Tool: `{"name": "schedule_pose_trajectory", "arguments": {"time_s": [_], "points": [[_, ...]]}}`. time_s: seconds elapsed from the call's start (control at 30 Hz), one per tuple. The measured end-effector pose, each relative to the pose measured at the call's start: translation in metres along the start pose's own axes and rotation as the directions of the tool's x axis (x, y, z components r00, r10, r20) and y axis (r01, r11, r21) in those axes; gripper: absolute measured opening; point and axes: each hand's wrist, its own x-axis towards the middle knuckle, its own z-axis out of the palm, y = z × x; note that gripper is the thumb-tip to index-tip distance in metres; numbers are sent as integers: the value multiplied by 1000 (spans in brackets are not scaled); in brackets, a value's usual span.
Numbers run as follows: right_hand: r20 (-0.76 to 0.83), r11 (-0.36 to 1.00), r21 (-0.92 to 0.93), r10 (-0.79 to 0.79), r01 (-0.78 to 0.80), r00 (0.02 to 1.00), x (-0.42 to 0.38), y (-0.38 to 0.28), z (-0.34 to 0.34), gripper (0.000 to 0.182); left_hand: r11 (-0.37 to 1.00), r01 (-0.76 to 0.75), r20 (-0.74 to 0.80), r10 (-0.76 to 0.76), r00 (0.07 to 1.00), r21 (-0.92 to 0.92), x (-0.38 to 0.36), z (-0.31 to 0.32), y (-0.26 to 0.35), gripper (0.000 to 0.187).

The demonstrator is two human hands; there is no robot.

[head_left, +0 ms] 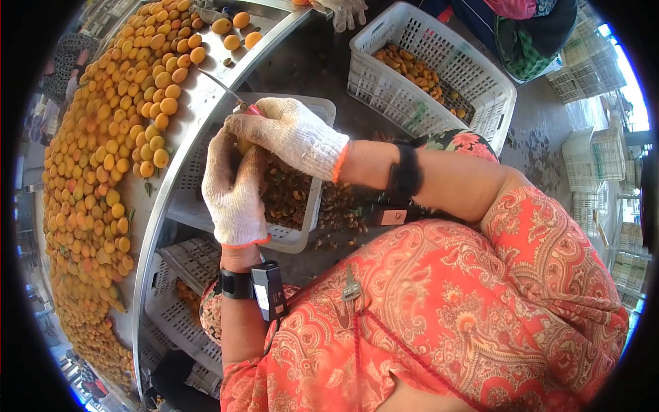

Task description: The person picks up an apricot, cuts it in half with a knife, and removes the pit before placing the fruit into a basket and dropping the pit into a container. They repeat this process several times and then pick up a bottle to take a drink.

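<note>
My left hand (235, 182), in a white knit glove, is closed around a yellowish fruit (244, 145) that is mostly hidden by the fingers. Pinched in my gloved right hand (288, 134) is a knife (221, 84) with a red handle, its thin blade pointing up and left toward the table edge. Both hands meet over a white crate (312, 206) holding dark pits and scraps. Many orange fruits (103, 158) lie piled on the metal table to the left.
A white crate (480, 82) with cut fruit pieces stands at the upper right. More crates (182, 302) sit under the metal table edge (154, 237). Another gloved hand (345, 12) shows at the top. Stacked crates (594, 158) stand far right.
</note>
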Motion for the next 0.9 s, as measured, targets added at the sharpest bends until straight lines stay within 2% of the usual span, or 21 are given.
{"name": "schedule_pose_trajectory", "arguments": {"time_s": [0.07, 0.1, 0.17, 0.27, 0.33, 0.4, 0.43, 0.47, 0.5, 0.53, 0.6, 0.7, 0.8, 0.83, 0.87, 0.9], "points": [[-20, 992, 128, 2, 1, 1000, 0, 3, 3, 40, 1000, 20, -10, -20, 1000, 23, 1, 1, 1, 34], [-21, 992, 128, 0, 3, 1000, 0, 1, 3, 40, 999, 37, -37, -37, 999, 19, 2, 1, -1, 28], [-73, 998, -52, -45, 41, 996, 1, -4, 1, 39, 998, 55, -63, -54, 997, 16, 5, -2, -3, 22], [-77, 996, -77, -60, 54, 995, 1, -10, 2, 40, 996, 83, 13, -84, 996, 38, 8, -8, -5, 14], [-122, 993, -95, -74, 62, 990, 1, -9, 2, 38, 991, -40, 57, 33, 998, 126, 13, -10, -9, 17], [-178, 995, -89, -65, 49, 982, 6, -12, 8, 35, 983, -170, 38, 167, 985, 75, 17, -8, -22, 17], [-146, 994, -76, -87, 76, 985, 6, -15, 9, 35, 980, -190, 55, 188, 981, 55, 16, -10, -24, 16], [-148, 987, -53, -157, 151, 976, 12, -2, 11, 35, 931, -331, 47, 327, 944, 152, 19, -12, -29, 16], [-146, 988, -72, -146, 137, 978, 15, -1, 13, 35, 876, -366, 60, 366, 929, 315, 18, -12, -22, 16], [-167, 980, -87, -191, 178, 967, 18, 5, 12, 35, 829, -412, 45, 428, 903, 378, 24, -11, -34, 17], [-138, 992, 15, -123, 126, 983, 17, -1, 14, 34, 860, -398, -16, 425, 905, 319, 22, -1, -35, 17], [-146, 994, 30, -97, 103, 984, 24, -4, 16, 34, 927, -321, -52, 337, 940, 195, 24, 1, -34, 18], [-124, 999, 18, -34, 36, 992, 26, -10, 12, 33, 904, -353, -11, 366, 930, 239, 27, -4, -34, 18], [-111, 997, 43, -67, 72, 992, 26, -12, 13, 34, 868, -426, -14, 444, 896, 255, 30, -4, -38, 17], [-103, 994, 63, -85, 92, 991, 23, -11, 12, 34, 836, -431, 30, 448, 893, 341, 32, -11, -43, 16], [-99, 997, 38, -63, 68, 993, 25, -7, 12, 36, 939, -261, 16, 264, 964, 225, 29, -15, -39, 16]]}}
